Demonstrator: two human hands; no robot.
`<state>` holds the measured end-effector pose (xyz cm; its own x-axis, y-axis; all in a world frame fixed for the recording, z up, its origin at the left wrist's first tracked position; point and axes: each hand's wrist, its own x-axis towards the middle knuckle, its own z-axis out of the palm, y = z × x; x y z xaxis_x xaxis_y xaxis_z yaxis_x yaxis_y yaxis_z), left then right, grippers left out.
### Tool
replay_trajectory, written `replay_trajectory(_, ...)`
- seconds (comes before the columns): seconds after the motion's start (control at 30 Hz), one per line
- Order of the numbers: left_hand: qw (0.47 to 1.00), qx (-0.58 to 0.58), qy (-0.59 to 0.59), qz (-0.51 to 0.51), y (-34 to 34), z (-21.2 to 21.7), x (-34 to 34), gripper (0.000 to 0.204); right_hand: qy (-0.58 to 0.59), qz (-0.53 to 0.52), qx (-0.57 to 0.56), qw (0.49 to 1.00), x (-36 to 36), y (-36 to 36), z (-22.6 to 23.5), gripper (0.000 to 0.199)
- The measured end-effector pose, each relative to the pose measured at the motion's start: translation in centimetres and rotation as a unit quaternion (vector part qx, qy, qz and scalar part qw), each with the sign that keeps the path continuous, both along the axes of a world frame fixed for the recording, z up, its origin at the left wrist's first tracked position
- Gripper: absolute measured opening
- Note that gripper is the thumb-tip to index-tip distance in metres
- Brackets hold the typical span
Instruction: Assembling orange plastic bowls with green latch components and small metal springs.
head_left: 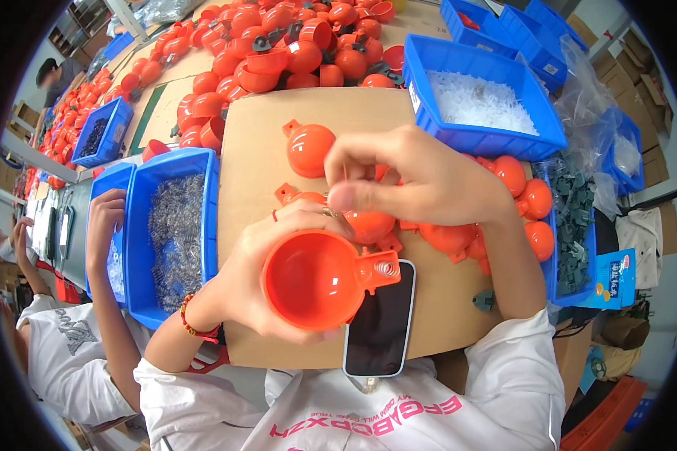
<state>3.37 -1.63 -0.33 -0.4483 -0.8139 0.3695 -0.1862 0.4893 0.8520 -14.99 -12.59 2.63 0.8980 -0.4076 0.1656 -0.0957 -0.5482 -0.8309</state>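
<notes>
My left hand grips an orange plastic cup, its open bowl facing up at me, with a small metal spring seated in the tab on its right side. Just above the cup, my right hand has thumb and fingers pinched together; whatever is between the fingertips is too small to make out. Both hands hover over a brown cardboard sheet. Orange round parts lie on the cardboard behind the hands, and more sit under my right forearm.
A dark phone lies beside the cup. A blue bin of metal springs stands left, a blue bin of white bits at upper right, dark clips far right. Orange cups pile behind. Another person's hand reaches into a blue bin at left.
</notes>
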Motion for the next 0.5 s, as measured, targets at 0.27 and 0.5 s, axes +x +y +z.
replay_trajectory(0.27,1.0,0.016,0.001,-0.005,-0.15,0.08,0.29,0.064,-0.003,0.017,-0.041,0.999,-0.1,0.11,-0.14,0.018)
replay_trajectory(0.5,0.998,0.054,0.029,0.013,-0.2,-0.1,0.44,0.069,-0.041,-0.034,-0.115,0.992,-1.02,-0.27,0.75,0.014)
